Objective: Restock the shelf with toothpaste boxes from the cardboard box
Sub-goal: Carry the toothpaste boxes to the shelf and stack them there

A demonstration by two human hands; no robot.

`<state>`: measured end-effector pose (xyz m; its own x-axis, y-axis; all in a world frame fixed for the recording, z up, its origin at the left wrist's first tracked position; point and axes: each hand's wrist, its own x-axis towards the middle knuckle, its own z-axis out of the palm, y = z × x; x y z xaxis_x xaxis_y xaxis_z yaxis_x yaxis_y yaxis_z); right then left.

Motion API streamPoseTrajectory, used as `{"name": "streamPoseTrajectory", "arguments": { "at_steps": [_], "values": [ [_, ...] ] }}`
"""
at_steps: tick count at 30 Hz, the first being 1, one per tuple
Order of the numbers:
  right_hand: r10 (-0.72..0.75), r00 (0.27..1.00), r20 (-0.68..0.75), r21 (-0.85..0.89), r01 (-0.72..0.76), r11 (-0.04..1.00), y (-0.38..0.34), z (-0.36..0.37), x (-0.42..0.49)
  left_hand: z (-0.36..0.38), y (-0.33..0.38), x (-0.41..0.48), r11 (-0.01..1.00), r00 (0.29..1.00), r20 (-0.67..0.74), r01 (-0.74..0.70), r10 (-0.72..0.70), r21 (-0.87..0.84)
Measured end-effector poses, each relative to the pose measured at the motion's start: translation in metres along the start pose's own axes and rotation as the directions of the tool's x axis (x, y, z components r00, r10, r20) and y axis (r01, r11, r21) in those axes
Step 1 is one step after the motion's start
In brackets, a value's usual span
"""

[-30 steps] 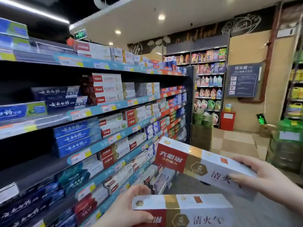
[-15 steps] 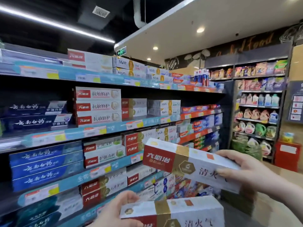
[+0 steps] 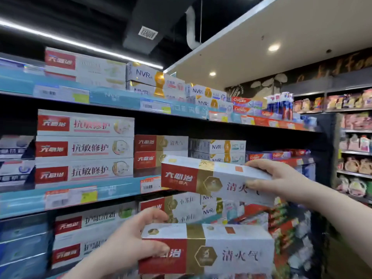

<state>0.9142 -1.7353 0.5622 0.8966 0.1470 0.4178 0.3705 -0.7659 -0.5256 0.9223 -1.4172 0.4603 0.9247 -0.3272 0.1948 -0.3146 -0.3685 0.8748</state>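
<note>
My right hand [image 3: 281, 181] grips the right end of a red, gold and white toothpaste box [image 3: 203, 179], held level in front of the second shelf [image 3: 120, 188]. Just behind it on that shelf sits a stack of two matching boxes [image 3: 159, 151]. Lower down, my left hand [image 3: 128, 245] grips the left end of a second identical toothpaste box [image 3: 221, 250], thumb on its red front face. The cardboard box is out of view.
The shelving unit fills the left side, packed with white-and-red boxes [image 3: 84, 148], NVR boxes [image 3: 217, 147] and Colgate boxes [image 3: 241, 101]. A far shelf of bottles and pouches [image 3: 354, 150] stands at the right. The aisle floor [image 3: 346, 256] shows at the lower right.
The view has tilted up and left along the shelves. Both hands have lifted their boxes, and the right hand's box has come up close to the second shelf.
</note>
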Motion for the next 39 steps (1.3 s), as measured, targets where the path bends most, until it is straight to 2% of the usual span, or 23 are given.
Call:
{"name": "streamPoseTrajectory", "arguments": {
  "at_steps": [6, 11, 14, 17, 22, 29, 34, 39],
  "values": [
    [-0.061, 0.997, 0.048, 0.056, 0.058, 0.997, 0.022, 0.007, 0.114, -0.009, -0.001, 0.072, 0.999, 0.995, -0.082, 0.05, -0.05, 0.003],
    [-0.171, 0.978, 0.116, 0.022, 0.17, 0.985, 0.03, 0.026, 0.2, -0.016, -0.008, 0.091, 0.997, 0.977, -0.212, 0.049, -0.036, 0.057],
    [-0.222, 0.957, 0.186, 0.056, 0.215, 0.975, 0.034, 0.043, 0.242, -0.013, -0.009, 0.093, 0.994, 0.948, -0.305, 0.108, -0.093, 0.034],
    [-0.279, 0.918, 0.281, 0.089, 0.264, 0.96, 0.04, 0.063, 0.275, -0.011, -0.009, 0.093, 0.993, 0.931, -0.346, 0.119, -0.113, -0.003],
    [-0.39, 0.829, 0.401, 0.154, 0.359, 0.921, 0.049, 0.088, 0.309, -0.008, -0.008, 0.09, 0.984, 0.889, -0.436, 0.175, -0.142, 0.037],
    [-0.411, 0.778, 0.475, -0.009, 0.471, 0.882, 0.057, 0.102, 0.328, 0.012, 0.003, 0.1, 0.984, 0.873, -0.455, 0.162, -0.178, -0.074],
    [-0.375, 0.793, 0.48, -0.111, 0.479, 0.871, 0.058, 0.108, 0.335, 0.011, 0.008, 0.103, 0.981, 0.846, -0.497, 0.163, -0.195, -0.107],
    [-0.354, 0.801, 0.483, -0.194, 0.492, 0.849, 0.054, 0.111, 0.333, 0.005, 0.021, 0.1, 0.987, 0.825, -0.544, 0.15, -0.153, -0.051]
  ]
}}
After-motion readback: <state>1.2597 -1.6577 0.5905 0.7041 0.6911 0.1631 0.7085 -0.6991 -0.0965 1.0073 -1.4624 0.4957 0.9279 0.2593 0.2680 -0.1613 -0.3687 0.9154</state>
